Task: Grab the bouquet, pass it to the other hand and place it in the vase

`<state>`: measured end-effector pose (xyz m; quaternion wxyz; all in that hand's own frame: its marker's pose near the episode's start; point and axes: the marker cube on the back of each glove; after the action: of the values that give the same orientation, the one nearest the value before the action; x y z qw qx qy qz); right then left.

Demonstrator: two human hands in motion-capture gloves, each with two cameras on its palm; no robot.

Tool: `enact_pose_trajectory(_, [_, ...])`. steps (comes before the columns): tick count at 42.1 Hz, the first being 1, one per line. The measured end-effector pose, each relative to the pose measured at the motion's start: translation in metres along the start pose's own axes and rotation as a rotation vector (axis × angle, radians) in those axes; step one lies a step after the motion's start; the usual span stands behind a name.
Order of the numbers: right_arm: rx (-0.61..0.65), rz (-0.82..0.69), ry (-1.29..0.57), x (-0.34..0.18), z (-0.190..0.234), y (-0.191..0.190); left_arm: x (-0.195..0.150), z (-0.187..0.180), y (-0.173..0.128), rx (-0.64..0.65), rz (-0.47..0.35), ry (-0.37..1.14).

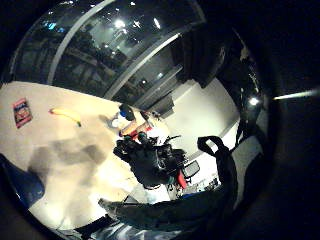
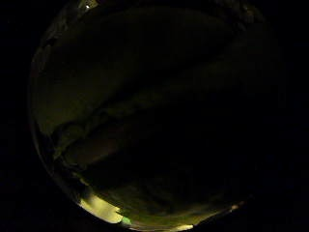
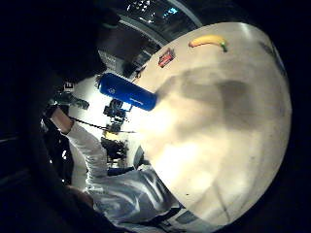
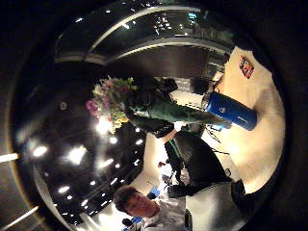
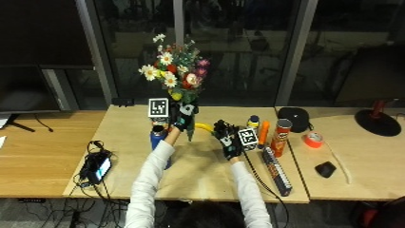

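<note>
Over light wood table [image 5: 208,175] by dark windows: left hand [image 5: 182,118] gripping bouquet [image 5: 176,71], right hand [image 5: 226,137] w/ fingers relaxed.

On the bench [image 5: 208,183], the left hand [image 5: 179,121] holds the bouquet [image 5: 174,71] upright by its stems, above the vase [image 5: 158,137], which stands at the bench's left. The right hand [image 5: 229,140] is raised just right of the left one, apart from the bouquet. A banana [image 5: 204,127] lies between the hands, toward the back. Right of the right hand stand a bottle [image 5: 264,134] and a can [image 5: 280,137], with a long box [image 5: 277,171] in front of them. A tape roll [image 5: 313,139] lies farther right.
</note>
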<state>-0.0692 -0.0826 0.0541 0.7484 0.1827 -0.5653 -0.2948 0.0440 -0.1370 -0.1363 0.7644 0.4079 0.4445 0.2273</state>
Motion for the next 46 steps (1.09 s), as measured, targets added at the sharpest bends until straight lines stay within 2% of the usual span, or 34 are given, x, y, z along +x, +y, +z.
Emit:
enact_pose_trajectory(3, [0.040, 0.153, -0.032, -0.017, 0.000, 0.014, 0.015, -0.015, -0.015, 0.007, -0.014, 0.008])
enact_pose_trajectory(4, [0.055, 0.188, 0.009, -0.016, -0.002, 0.016, 0.019, -0.020, -0.018, 0.012, -0.044, 0.007])
enact_pose_trajectory(7, [0.089, 0.265, 0.085, -0.007, -0.008, 0.018, 0.040, -0.034, -0.026, 0.028, -0.223, 0.045])
enact_pose_trajectory(9, [0.086, 0.246, 0.037, -0.011, -0.007, 0.018, 0.052, -0.046, -0.033, 0.045, -0.272, 0.054])
enact_pose_trajectory(13, [0.064, 0.168, -0.083, -0.021, -0.004, 0.019, 0.062, -0.073, -0.051, 0.091, -0.234, -0.026])
enact_pose_trajectory(17, [0.111, 0.312, 0.045, -0.004, -0.010, 0.023, 0.067, -0.094, -0.061, 0.118, -0.209, -0.124])
enact_pose_trajectory(20, [0.108, 0.289, 0.003, -0.008, -0.008, 0.024, 0.067, -0.105, -0.066, 0.129, -0.189, -0.163])
enact_pose_trajectory(23, [0.110, 0.280, 0.010, -0.008, -0.008, 0.024, 0.066, -0.114, -0.068, 0.137, -0.183, -0.174])
enact_pose_trajectory(27, [0.148, 0.356, 0.116, 0.005, -0.015, 0.024, 0.065, -0.123, -0.068, 0.158, -0.235, -0.139])
enact_pose_trajectory(32, [0.121, 0.273, -0.061, -0.017, -0.010, 0.020, 0.051, -0.134, -0.070, 0.179, -0.222, -0.172])
enact_pose_trajectory(35, [0.131, 0.299, -0.034, -0.013, -0.013, 0.020, 0.049, -0.139, -0.069, 0.181, -0.233, -0.192])
enact_pose_trajectory(38, [0.153, 0.352, 0.067, 0.001, -0.019, 0.021, 0.046, -0.141, -0.071, 0.180, -0.174, -0.181])
enact_pose_trajectory(40, [0.152, 0.313, 0.076, 0.002, -0.020, 0.020, 0.045, -0.142, -0.072, 0.181, -0.138, -0.167])
enact_pose_trajectory(44, [0.152, 0.223, 0.038, -0.004, -0.020, 0.016, 0.037, -0.143, -0.065, 0.182, -0.243, -0.179])
enact_pose_trajectory(46, [0.150, 0.205, 0.015, -0.007, -0.019, 0.015, 0.031, -0.144, -0.062, 0.185, -0.256, -0.176])
